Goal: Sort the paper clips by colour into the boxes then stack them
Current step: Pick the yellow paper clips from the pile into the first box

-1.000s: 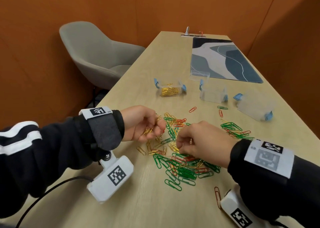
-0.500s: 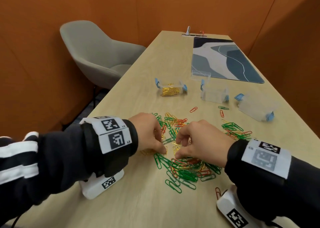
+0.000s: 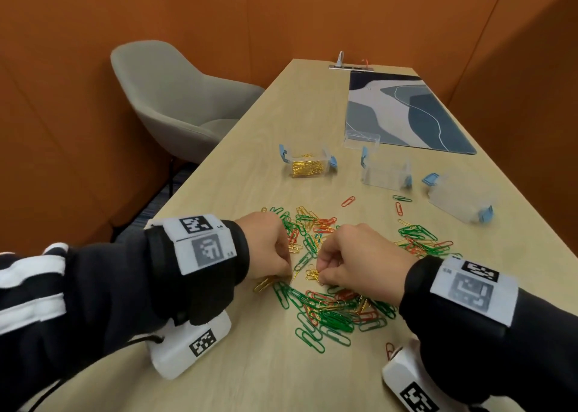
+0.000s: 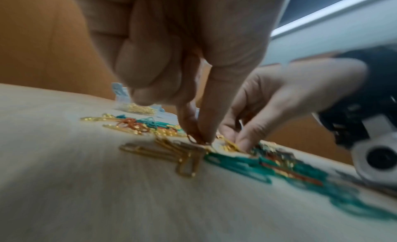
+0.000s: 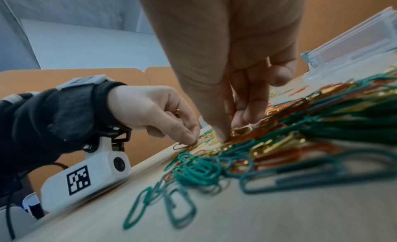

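A mixed heap of green, red and gold paper clips (image 3: 328,311) lies on the table in front of me. My left hand (image 3: 288,271) is knuckles-up at the heap's left edge, thumb and forefinger pinching gold clips (image 4: 193,143) against the table, with more gold clips tucked in its palm (image 5: 177,111). Close beside it, my right hand (image 3: 319,274) pinches a gold clip (image 3: 312,275) in the heap. Behind stand a clear box with gold clips (image 3: 308,166), an empty clear box (image 3: 386,175) and a third box (image 3: 458,200) lying tilted.
A smaller heap of green and red clips (image 3: 419,239) lies to the right, with stray red clips (image 3: 348,201) behind. A loose clear lid (image 3: 361,139) sits by a blue patterned mat (image 3: 406,111). A grey chair (image 3: 175,99) stands left of the table edge.
My left hand, earlier raised with gold clips in its fingers, has turned knuckles-up and dropped to the table beside the right hand. The right hand stays at the heap.
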A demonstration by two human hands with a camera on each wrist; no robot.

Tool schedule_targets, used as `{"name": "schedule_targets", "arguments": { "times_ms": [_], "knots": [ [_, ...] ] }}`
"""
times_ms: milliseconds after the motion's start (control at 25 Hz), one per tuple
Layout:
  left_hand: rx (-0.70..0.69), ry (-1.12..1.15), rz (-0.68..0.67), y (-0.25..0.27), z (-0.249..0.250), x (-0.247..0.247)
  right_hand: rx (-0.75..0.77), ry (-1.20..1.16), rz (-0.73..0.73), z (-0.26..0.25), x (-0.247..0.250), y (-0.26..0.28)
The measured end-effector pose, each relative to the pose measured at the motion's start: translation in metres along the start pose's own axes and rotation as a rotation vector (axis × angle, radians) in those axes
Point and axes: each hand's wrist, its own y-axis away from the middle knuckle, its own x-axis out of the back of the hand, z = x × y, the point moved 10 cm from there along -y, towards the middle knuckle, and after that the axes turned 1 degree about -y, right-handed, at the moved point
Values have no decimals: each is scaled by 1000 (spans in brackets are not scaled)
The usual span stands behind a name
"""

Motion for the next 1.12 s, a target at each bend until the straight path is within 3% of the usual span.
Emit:
{"name": "schedule_targets", "arguments": {
  "times_ms": [120,280,520,760,800,880,960,1120],
  "knots": [
    [56,70,51,3,-18,18,19,2,33,-2,5,1],
    [65,-9,98,5,-19,24,-4,-22,33,-6,7,2],
    [21,-63,-7,-7,7,-3,-14,26,-23,-1,-1,-2],
    [117,-72,-119,-2,-3,-17,62,121,-83,0,-11,6],
    [167,28,-118,-2,-6,-14,78,107,-67,0,-7,8],
    [311,459,-175,1,-13,-19,107,21,-17,-2,5,12],
    [356,813,-261,2,-5,-27,145,-77,57,-9,23,17],
    [289,1043,-300,-7,14,-37,246,-131,197,-22,52,27]
  ]
}}
